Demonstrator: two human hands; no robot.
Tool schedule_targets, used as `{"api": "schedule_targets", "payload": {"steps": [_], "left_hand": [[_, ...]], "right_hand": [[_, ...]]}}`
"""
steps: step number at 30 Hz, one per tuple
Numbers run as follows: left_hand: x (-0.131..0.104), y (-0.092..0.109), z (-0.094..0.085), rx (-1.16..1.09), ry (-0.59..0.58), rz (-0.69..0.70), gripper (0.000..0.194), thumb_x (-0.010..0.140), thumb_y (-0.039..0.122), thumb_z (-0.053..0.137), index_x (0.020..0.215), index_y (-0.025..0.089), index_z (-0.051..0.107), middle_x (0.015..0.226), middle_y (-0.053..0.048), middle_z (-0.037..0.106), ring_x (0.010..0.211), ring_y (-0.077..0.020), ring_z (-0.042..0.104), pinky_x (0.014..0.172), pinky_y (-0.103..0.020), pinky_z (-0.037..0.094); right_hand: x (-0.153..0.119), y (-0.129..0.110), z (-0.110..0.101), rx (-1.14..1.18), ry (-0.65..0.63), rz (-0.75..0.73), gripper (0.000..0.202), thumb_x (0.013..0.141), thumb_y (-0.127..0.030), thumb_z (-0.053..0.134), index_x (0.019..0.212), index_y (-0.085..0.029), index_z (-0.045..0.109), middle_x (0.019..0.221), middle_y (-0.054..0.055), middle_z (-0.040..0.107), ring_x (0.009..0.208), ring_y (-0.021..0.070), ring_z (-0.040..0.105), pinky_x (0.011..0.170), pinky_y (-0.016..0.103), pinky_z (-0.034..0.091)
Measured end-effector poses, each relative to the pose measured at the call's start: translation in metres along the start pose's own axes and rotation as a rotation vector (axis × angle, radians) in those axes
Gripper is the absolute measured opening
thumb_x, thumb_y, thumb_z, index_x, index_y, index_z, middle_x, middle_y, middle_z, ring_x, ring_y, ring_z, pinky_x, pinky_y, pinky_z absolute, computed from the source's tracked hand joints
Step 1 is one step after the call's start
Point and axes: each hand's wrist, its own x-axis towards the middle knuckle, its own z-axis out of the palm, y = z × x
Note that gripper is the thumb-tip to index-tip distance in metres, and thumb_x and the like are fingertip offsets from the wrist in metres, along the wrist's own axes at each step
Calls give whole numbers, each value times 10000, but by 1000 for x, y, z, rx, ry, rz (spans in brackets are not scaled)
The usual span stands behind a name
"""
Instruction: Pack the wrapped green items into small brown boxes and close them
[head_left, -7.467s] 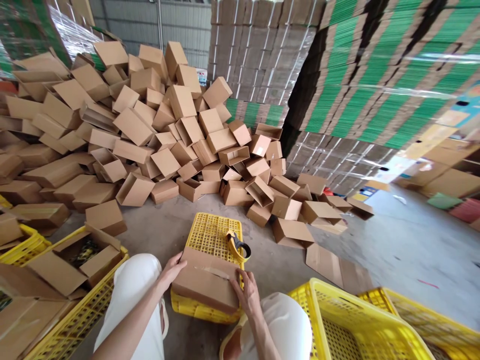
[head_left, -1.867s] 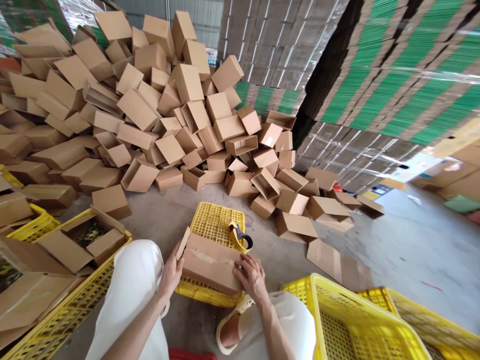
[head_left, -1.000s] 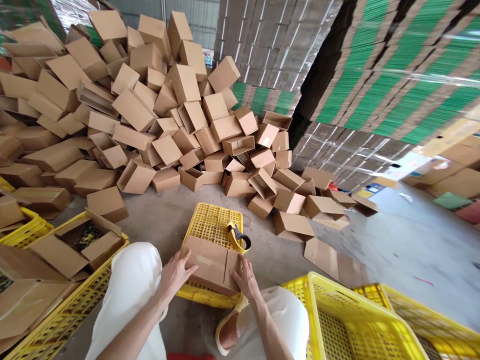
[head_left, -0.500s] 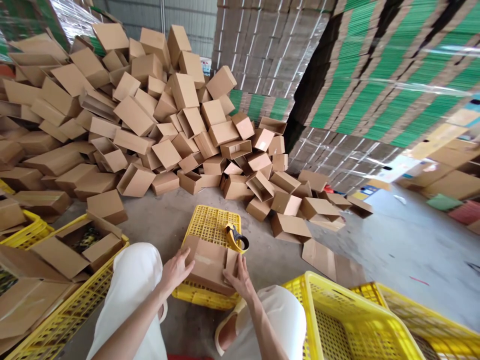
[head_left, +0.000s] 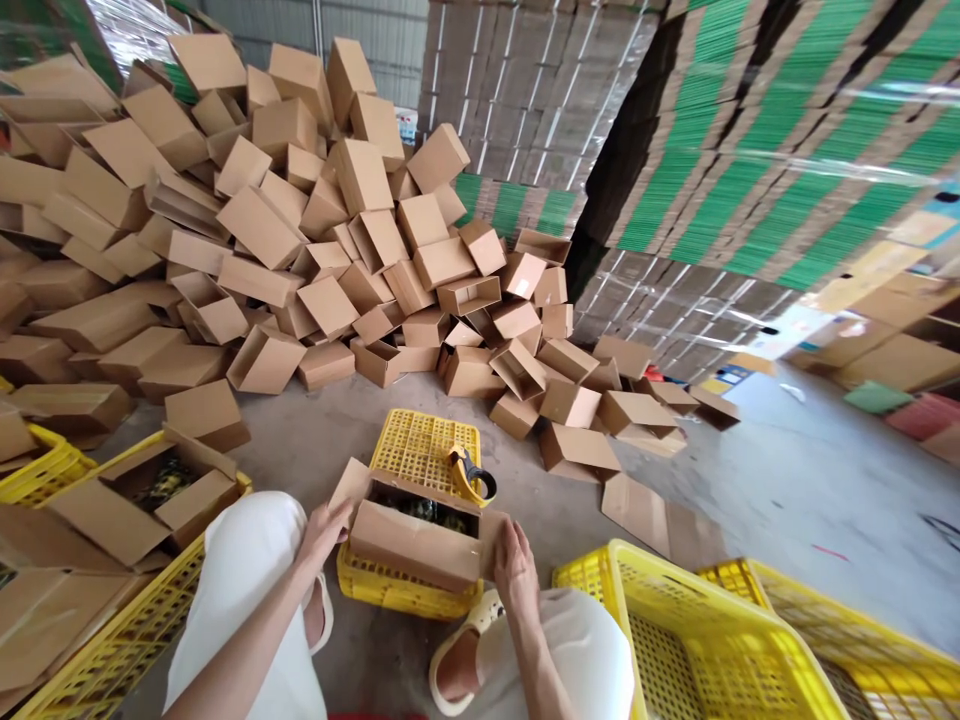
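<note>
A cardboard box (head_left: pixel 416 545) rests on an upturned yellow crate (head_left: pixel 427 435) between my knees, its top gaping. Dark, shiny wrapped items (head_left: pixel 424 510) show inside; their kind is unclear. My left hand (head_left: pixel 324 530) grips the raised left end flap (head_left: pixel 351 485). At the other end, my right hand (head_left: pixel 517 565) has its fingers around the right flap (head_left: pixel 491 540), bent outward. Behind the box, on the crate's right edge, lies a yellow tape dispenser (head_left: pixel 471 475) with a dark ring, touched by neither hand.
Left of my knee, a yellow crate (head_left: pixel 161 600) holds opened boxes (head_left: pixel 109 515). More yellow crates (head_left: pixel 697 630) stand at my right. A big heap of cardboard boxes (head_left: pixel 300 230) rises ahead, with stacked flattened cartons (head_left: pixel 697 140) behind. A flat cardboard piece (head_left: pixel 660 510) lies on the floor.
The box's top flaps have opened, exposing the contents. Both hands have moved apart, outward with the end flaps. The tape dispenser stays in place.
</note>
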Motion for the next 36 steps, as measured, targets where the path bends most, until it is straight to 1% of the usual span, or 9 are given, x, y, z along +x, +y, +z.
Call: {"api": "schedule_targets", "payload": {"steps": [4, 9, 13, 17, 22, 26, 30, 33, 36], "left_hand": [[-7, 4, 1, -16, -43, -10, 253, 873, 396, 786, 943, 159, 730, 937, -118, 816, 786, -226, 796, 628, -285, 642], [-7, 4, 0, 142, -122, 106, 261, 920, 423, 695, 1021, 184, 726, 1052, -128, 833, 981, -278, 818, 741, -314, 667], [-11, 3, -3, 14, -144, 13, 266, 887, 395, 763, 1039, 183, 710, 1069, -142, 818, 1032, -289, 805, 806, -362, 679], [-18, 8, -10, -254, -208, -87, 239, 813, 286, 830, 962, 203, 663, 1081, -104, 766, 1065, -251, 763, 888, -430, 677], [-24, 10, -15, -258, -356, -146, 302, 628, 134, 747, 901, 216, 648, 863, -21, 712, 913, -220, 731, 843, -375, 645], [-28, 7, -14, -127, -435, -13, 539, 543, 149, 620, 1066, 213, 735, 893, -47, 750, 981, -279, 721, 807, -341, 597], [-30, 9, -13, -74, -491, 66, 837, 520, 164, 562, 1343, 214, 707, 982, -65, 784, 988, -285, 713, 814, -339, 578], [-29, 9, -12, -89, -486, 78, 912, 520, 154, 576, 1426, 209, 669, 924, -53, 777, 885, -266, 708, 781, -336, 576], [-28, 7, -11, -78, -466, 68, 929, 536, 157, 599, 1462, 214, 646, 868, -41, 756, 830, -260, 696, 761, -342, 572]], "right_hand": [[-6, 6, 5, 84, -84, 63, 912, 814, -803, 575, 1484, -184, 611, 1551, 191, 601, 1540, 404, 470, 1241, 542, 428], [0, 5, -6, 275, -150, 277, 956, 785, -757, 685, 1550, -198, 559, 1581, 162, 592, 1529, 397, 489, 1257, 531, 414], [-2, 8, -12, 278, -245, 118, 953, 771, -622, 753, 1596, -216, 503, 1778, 150, 293, 1650, 373, 260, 1296, 528, 336], [-9, 10, -13, 158, -383, 142, 1054, 777, -518, 772, 1690, -220, 339, 1826, 161, 79, 1672, 373, 143, 1296, 518, 329], [-22, 10, -6, -25, -335, 41, 1231, 694, -415, 869, 1725, -240, 221, 1817, 201, 74, 1658, 432, 139, 1287, 583, 332], [-22, 6, 0, -153, -318, -28, 1317, 616, -429, 937, 1716, -192, 252, 1806, 257, 42, 1648, 486, 128, 1281, 601, 336], [-14, -11, -1, -326, -323, -106, 1113, 632, -447, 940, 1608, -168, 486, 1804, 245, 102, 1641, 532, 124, 1254, 644, 354], [-10, -26, -4, -434, -358, -162, 842, 631, -369, 937, 1428, -267, 683, 1812, 132, 191, 1648, 528, 101, 1268, 659, 313], [-11, -31, -3, -483, -363, -209, 900, 677, -275, 877, 1520, -413, 591, 1811, 40, 224, 1661, 477, 120, 1273, 666, 280]]}}
